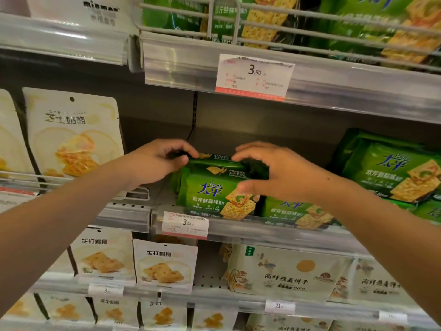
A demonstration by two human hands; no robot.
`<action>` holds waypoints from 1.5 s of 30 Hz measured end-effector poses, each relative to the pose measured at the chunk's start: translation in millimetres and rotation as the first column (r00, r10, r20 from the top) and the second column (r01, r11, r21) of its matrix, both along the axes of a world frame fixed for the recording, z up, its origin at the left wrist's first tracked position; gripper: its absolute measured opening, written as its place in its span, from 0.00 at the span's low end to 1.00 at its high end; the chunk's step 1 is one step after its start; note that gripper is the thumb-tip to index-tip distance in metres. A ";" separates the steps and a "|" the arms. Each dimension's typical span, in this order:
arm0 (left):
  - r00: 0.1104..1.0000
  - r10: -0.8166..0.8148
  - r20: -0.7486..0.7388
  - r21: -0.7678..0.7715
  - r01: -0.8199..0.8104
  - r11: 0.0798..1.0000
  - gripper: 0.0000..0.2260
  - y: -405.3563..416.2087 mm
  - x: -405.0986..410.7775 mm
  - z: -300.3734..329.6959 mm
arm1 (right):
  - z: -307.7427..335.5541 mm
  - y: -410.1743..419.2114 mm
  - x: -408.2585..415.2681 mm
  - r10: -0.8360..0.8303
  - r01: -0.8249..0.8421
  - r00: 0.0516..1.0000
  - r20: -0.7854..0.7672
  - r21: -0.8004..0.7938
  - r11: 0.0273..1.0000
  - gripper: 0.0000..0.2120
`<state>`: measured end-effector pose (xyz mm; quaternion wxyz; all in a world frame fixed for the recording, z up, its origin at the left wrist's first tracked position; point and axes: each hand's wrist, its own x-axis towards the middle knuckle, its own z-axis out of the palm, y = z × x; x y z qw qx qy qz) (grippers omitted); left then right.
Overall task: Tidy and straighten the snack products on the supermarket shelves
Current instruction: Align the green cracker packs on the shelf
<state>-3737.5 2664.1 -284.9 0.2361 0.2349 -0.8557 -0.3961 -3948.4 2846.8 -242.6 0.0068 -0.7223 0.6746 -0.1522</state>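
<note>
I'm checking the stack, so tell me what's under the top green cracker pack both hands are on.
Under the top green cracker pack lies a second green cracker pack, label facing out. The right hand covers their right ends, so that part is hidden.

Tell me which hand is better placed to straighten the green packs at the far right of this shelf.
Probably right. The right hand sits nearest those green packs; the left hand grips the middle stack at its far end.

Green cracker packs [210, 187] — stacked, upright.
</note>
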 end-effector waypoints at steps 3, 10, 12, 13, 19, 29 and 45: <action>0.999 -0.021 0.049 0.048 0.018 0.999 0.15 0.7 9.4 7.5 | 9.0 -4.0 -17.4 -0.069 0.068 0.993 0.101 0.008 0.998 0.20; 0.957 -0.186 0.220 0.002 0.190 0.982 0.34 10.9 -13.0 7.6 | 7.8 -16.8 -17.1 -0.028 0.024 1.000 0.009 0.295 0.955 0.40; 0.959 -0.193 0.209 -0.012 0.200 0.980 0.29 11.6 -17.2 5.2 | 5.3 -17.4 -15.9 -0.011 0.022 0.999 -0.044 0.241 0.970 0.37; 0.959 -0.197 0.202 -0.004 0.202 0.979 0.28 11.6 -18.1 4.1 | 4.5 -17.0 -15.5 -0.003 0.019 0.997 -0.073 0.220 0.975 0.36; 0.961 -0.187 0.203 -0.008 0.192 0.981 0.27 10.6 -19.3 2.9 | -0.8 -15.8 -14.2 0.016 -0.002 0.997 -0.076 0.184 0.983 0.33; 0.950 -0.002 0.313 -0.578 0.192 0.793 0.44 49.7 5.7 45.7 | 15.5 11.9 14.2 0.060 -0.045 0.987 -0.146 0.102 0.994 0.38; 0.928 0.307 -0.213 -0.899 -0.309 0.310 0.33 54.3 25.6 146.6 | 151.0 18.8 44.8 -0.129 -0.086 0.931 -0.340 -0.551 0.830 0.20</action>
